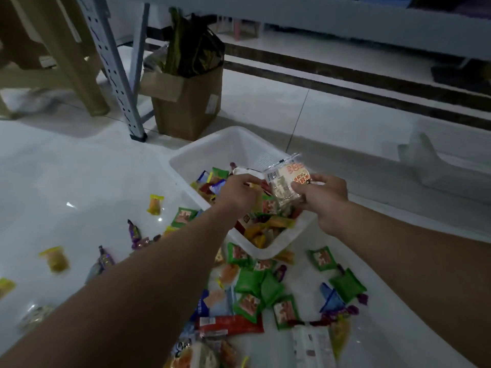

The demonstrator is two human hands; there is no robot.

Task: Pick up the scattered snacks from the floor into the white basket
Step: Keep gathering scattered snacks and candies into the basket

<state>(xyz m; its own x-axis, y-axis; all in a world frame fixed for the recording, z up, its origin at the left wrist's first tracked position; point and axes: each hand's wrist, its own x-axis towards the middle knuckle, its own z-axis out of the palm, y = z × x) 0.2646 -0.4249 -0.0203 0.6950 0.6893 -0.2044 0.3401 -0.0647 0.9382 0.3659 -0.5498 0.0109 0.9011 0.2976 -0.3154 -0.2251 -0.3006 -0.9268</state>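
Observation:
A white basket [207, 152] stands on the floor, holding several coloured snack packets. My right hand [322, 199] grips a clear-wrapped rice cracker packet [285, 181] above the basket's right side. My left hand [237, 191] hovers over the basket's middle with its fingers curled; whether it holds a small packet is hidden. Scattered snacks lie on the white floor: green packets [255, 285], a red packet [231, 325], a blue packet [330, 300], yellow jelly cups [54, 258] and purple candies [134, 232].
A brown cardboard box [190, 102] with dark green bags stands behind the basket. A grey perforated metal leg [117, 75] and a tan plastic stool [69, 57] are at the back left. A crumpled white bag [425, 158] lies at right.

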